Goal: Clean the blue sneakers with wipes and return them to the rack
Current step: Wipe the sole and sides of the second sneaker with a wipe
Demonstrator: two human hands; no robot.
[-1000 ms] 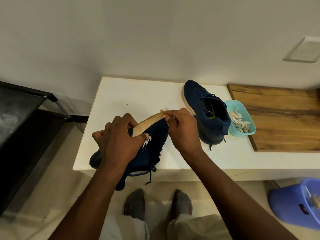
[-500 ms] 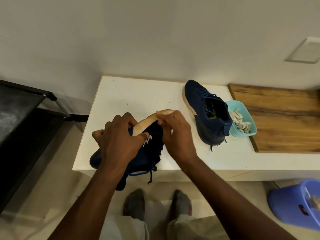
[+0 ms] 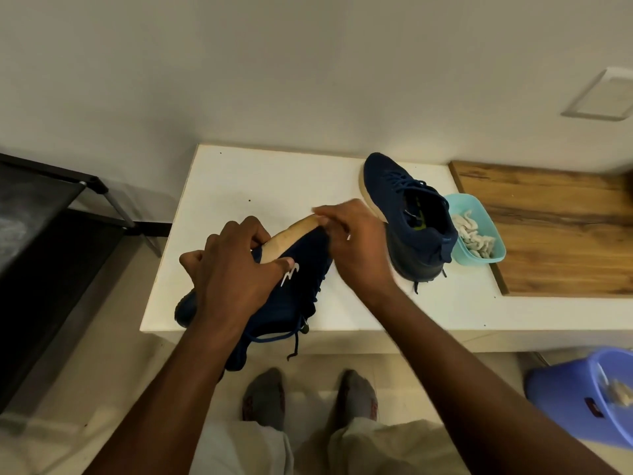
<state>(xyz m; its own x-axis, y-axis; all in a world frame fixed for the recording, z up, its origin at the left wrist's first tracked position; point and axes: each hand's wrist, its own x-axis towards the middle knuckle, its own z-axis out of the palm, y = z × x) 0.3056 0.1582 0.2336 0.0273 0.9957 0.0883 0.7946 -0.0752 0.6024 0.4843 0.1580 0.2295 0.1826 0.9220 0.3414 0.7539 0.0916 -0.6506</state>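
At the table's (image 3: 274, 180) front edge, the left hand's (image 3: 236, 272) grip wraps a blue sneaker (image 3: 301, 275) turned sideways, heel overhanging. The blurred right hand (image 3: 356, 245) curls over its toe; what its grip holds I cannot tell. The other sneaker (image 3: 411, 221) stands mid-table, partly behind that hand.

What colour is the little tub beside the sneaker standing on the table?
Light turquoise; the tub shows best in the head view.
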